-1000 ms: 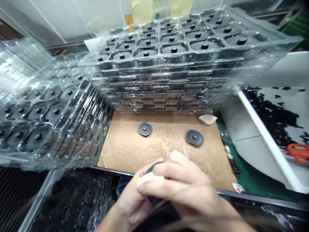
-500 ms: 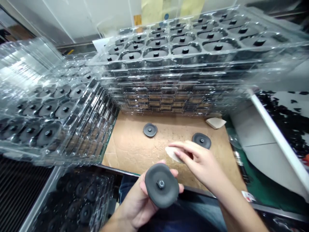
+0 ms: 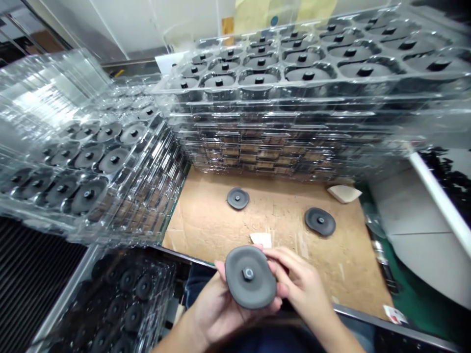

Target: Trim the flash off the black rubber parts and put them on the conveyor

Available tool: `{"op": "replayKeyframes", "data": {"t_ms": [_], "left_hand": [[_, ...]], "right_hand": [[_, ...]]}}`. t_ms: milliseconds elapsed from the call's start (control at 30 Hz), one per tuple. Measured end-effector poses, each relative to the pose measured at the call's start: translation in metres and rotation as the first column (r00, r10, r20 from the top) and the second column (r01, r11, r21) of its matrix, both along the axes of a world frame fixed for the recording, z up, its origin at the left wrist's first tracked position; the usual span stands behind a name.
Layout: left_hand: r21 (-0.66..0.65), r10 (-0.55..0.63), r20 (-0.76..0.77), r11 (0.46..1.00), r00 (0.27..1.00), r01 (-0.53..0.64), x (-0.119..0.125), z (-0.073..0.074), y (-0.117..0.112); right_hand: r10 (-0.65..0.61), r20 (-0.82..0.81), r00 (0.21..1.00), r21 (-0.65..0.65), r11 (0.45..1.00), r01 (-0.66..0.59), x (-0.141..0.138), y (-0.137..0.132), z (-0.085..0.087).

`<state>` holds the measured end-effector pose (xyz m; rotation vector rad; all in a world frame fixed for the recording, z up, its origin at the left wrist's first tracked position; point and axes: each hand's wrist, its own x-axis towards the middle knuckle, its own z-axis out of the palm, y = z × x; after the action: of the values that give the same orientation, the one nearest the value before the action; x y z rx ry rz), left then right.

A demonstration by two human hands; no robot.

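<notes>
A dark grey round rubber disc (image 3: 250,277) with a small metal hub in its middle is held up near the front edge of the brown cardboard mat (image 3: 206,220). My left hand (image 3: 217,314) cups the disc from below and behind. My right hand (image 3: 300,289) grips its right rim with the fingertips. A small white piece (image 3: 261,239) lies on the mat just beyond the disc. Two more dark discs lie flat on the mat, one at the back middle (image 3: 237,198) and one to the right (image 3: 320,221).
Stacks of clear plastic trays filled with the same discs stand at the back (image 3: 294,98) and to the left (image 3: 73,162). Another tray of discs (image 3: 121,299) sits low at the front left. A second white piece (image 3: 344,193) lies at the mat's back right, next to a white bin wall (image 3: 437,196).
My right hand set the white piece down on the mat and came back to the disc, now gripping its right rim. The view has shifted slightly left.
</notes>
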<state>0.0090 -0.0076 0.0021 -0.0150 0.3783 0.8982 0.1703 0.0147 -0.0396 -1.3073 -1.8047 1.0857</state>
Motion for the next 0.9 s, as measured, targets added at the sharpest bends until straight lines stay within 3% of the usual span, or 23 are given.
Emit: {"op": "replayKeyframes", "data": {"t_ms": [133, 200, 233, 267, 333, 400, 467, 533, 633, 733, 900], "left_hand": [[0.055, 0.011, -0.01, 0.998, 1.0, -0.011, -0.003, 0.0, 0.0], [0.209, 0.09, -0.17, 0.977, 0.981, -0.054, -0.006, -0.003, -0.002], [0.337, 0.166, -0.304, 0.94, 0.938, -0.057, -0.008, -0.005, -0.003], [0.486, 0.266, -0.448, 0.874, 0.854, -0.017, -0.01, -0.008, -0.004], [0.706, 0.477, -0.633, 0.679, 0.61, 0.201, -0.014, -0.012, -0.004], [0.745, 0.605, -0.667, 0.512, 0.435, 0.429, -0.016, -0.014, -0.003], [0.73, 0.645, -0.657, 0.413, 0.391, 0.544, -0.018, -0.014, -0.002], [0.725, 0.658, -0.648, 0.377, 0.385, 0.576, -0.018, -0.013, -0.001], [0.731, 0.655, -0.649, 0.398, 0.387, 0.554, -0.02, -0.01, -0.002], [0.689, 0.578, -0.716, 0.496, 0.391, 0.528, -0.023, -0.006, -0.004], [0.597, 0.352, -0.789, 0.636, 0.504, 0.49, -0.026, -0.002, -0.006]], "right_hand": [[0.019, -0.021, 1.0, -0.036, 0.999, -0.02, 0.0, -0.009, -0.011], [0.002, -0.03, 1.0, -0.056, 0.998, -0.004, 0.001, -0.012, -0.012], [-0.017, -0.036, 0.999, -0.061, 0.998, 0.015, 0.002, -0.012, -0.011], [-0.039, -0.044, 0.998, -0.064, 0.997, 0.036, 0.003, -0.013, -0.009], [-0.088, -0.065, 0.994, -0.067, 0.994, 0.084, 0.006, -0.015, -0.004], [-0.15, -0.096, 0.984, -0.065, 0.987, 0.144, 0.009, -0.018, 0.002], [-0.226, -0.132, 0.965, -0.051, 0.974, 0.221, 0.011, -0.023, 0.009], [-0.28, -0.194, 0.94, -0.064, 0.96, 0.272, 0.011, -0.027, 0.017], [-0.194, -0.281, 0.94, -0.265, 0.957, 0.119, 0.008, -0.027, 0.032], [-0.08, -0.299, 0.951, -0.49, 0.868, -0.081, 0.004, -0.022, 0.047], [0.027, -0.407, 0.913, -0.583, 0.762, -0.282, 0.001, -0.008, 0.061]]}}
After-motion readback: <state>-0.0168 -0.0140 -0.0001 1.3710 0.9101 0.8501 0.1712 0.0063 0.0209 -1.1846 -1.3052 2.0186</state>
